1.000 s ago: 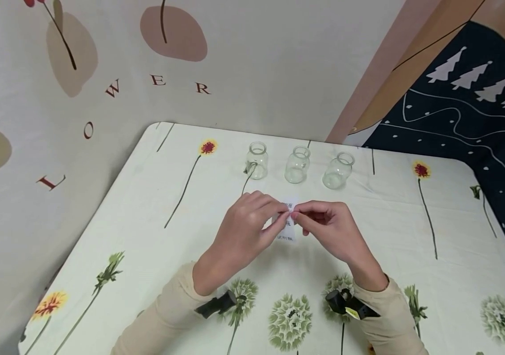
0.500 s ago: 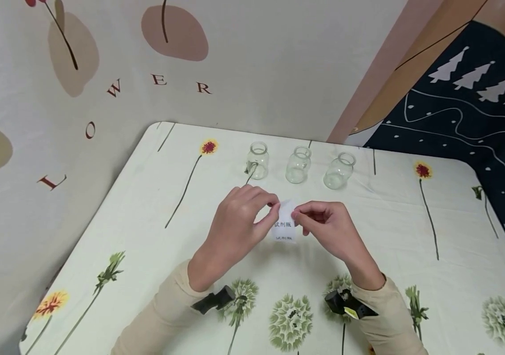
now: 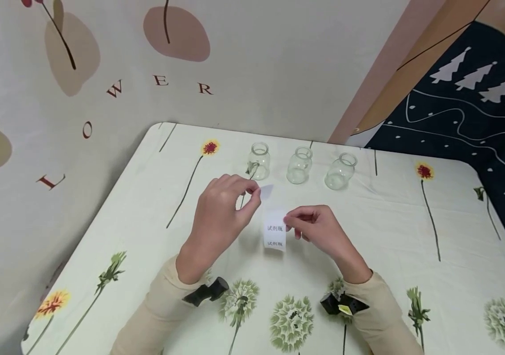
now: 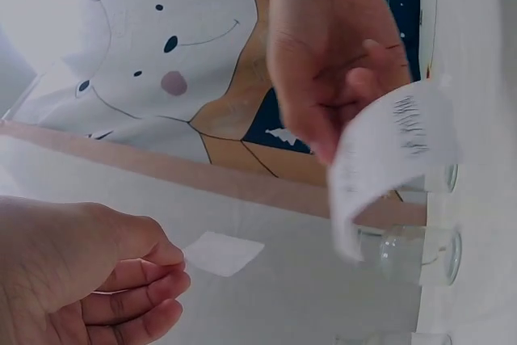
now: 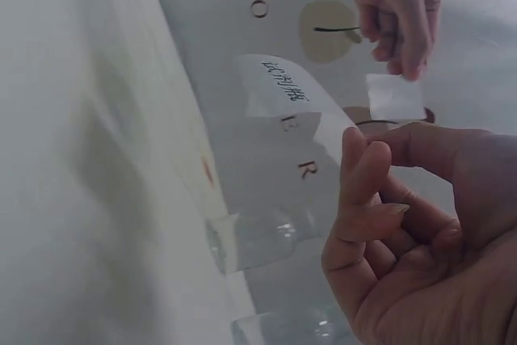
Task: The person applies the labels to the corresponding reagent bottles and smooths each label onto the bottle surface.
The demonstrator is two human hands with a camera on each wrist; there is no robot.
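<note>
Between thumb and forefinger, my left hand (image 3: 217, 217) pinches a small blank-looking white label (image 3: 266, 191) by one edge. My right hand (image 3: 321, 229) pinches the side of a white label strip (image 3: 274, 236) printed with dark characters, hanging over the table. A gap separates the two pieces. In the left wrist view the strip (image 4: 396, 143) curves down from the right fingers, while the small label (image 4: 224, 253) sticks out from the left fingertips. The right wrist view shows the strip (image 5: 279, 90) bending away from the right thumb and forefinger.
Three clear glass jars with open mouths stand in a row toward the back: left jar (image 3: 259, 160), middle jar (image 3: 299, 165) and right jar (image 3: 341, 171). A flower-print cloth (image 3: 146, 276) covers the table. Behind it hangs a printed backdrop (image 3: 270, 64).
The hands were together at the strip. My left hand has moved left and toward me, drawing the small label away from the strip. The right hand has shifted slightly left with the strip.
</note>
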